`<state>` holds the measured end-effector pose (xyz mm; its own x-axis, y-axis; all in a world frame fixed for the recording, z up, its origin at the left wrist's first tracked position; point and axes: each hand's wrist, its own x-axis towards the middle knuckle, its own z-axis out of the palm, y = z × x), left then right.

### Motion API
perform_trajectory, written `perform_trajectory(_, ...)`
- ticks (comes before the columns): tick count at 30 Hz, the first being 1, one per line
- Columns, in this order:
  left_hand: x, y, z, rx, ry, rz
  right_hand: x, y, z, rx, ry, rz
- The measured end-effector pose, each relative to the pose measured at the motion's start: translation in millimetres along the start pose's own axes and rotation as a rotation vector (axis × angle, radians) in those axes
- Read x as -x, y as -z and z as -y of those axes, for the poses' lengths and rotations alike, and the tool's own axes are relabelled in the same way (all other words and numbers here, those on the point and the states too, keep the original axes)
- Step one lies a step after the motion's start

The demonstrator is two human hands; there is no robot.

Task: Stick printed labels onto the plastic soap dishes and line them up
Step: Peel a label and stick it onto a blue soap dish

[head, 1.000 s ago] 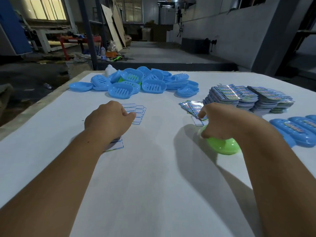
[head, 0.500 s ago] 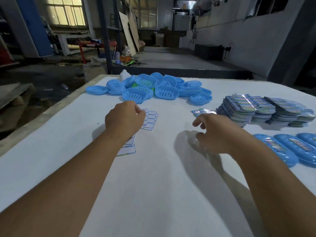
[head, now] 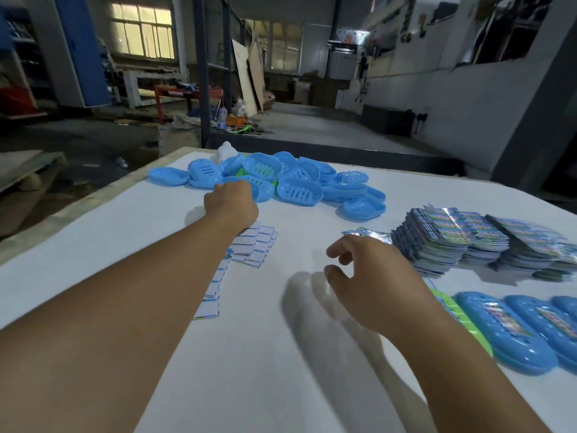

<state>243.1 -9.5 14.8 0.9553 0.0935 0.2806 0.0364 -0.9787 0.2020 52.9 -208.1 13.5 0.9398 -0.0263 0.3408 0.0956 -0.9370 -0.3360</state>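
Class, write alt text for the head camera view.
A left hand reaches into a pile of blue soap dishes on a white table, while the right hand hovers, loosely curled and empty, beside stacked printed labels.

A heap of blue slotted soap dishes (head: 299,188), with a green one (head: 243,172) among them, was piled at the far side of the worktop (head: 243,354). Glossy printed labels (head: 449,242) were stacked at the right. Nearer, labelled blue dishes (head: 505,332) were lined up beside a green dish (head: 459,317).
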Motion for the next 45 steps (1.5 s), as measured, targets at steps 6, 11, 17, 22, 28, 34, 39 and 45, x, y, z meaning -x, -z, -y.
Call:
perform_trajectory(6,2.9,0.6,9.8,0.084,-0.018,-0.093,0.6,-2.1,0.8,-0.033,-0.018,0.017)
perform_trajectory(11,29.6,21.8,8.9,0.48,-0.012,-0.226,-1.6,-2.7,3.3,-0.075,-0.023,-0.026)
perform_trajectory(17,103.2,48.0,-2.9,1.427,0.2,0.108,-3.9,-8.8,4.6,-0.307,0.021,-0.125)
perform_trajectory(22,143.1,51.5,1.4,1.712,0.337,0.447,-4.0,-12.2,4.7,-0.399,0.086,-0.06)
perform_trajectory(28,151.8,54.0,6.0,1.771,0.357,0.592,-4.5,-15.8,2.6,-0.384,0.124,-0.02)
perform_trajectory(34,139.4,61.8,30.0,0.897,0.119,0.175,-5.8,-17.0,-4.1,-0.379,0.094,0.016)
perform_trajectory(39,127.2,66.7,59.9,0.062,0.132,0.046,-4.8,-18.0,-8.5,-0.244,0.076,0.113)
perform_trajectory(45,132.0,66.5,66.2,0.107,0.125,0.244,-4.9,-18.2,-8.5,-0.184,0.029,0.215)
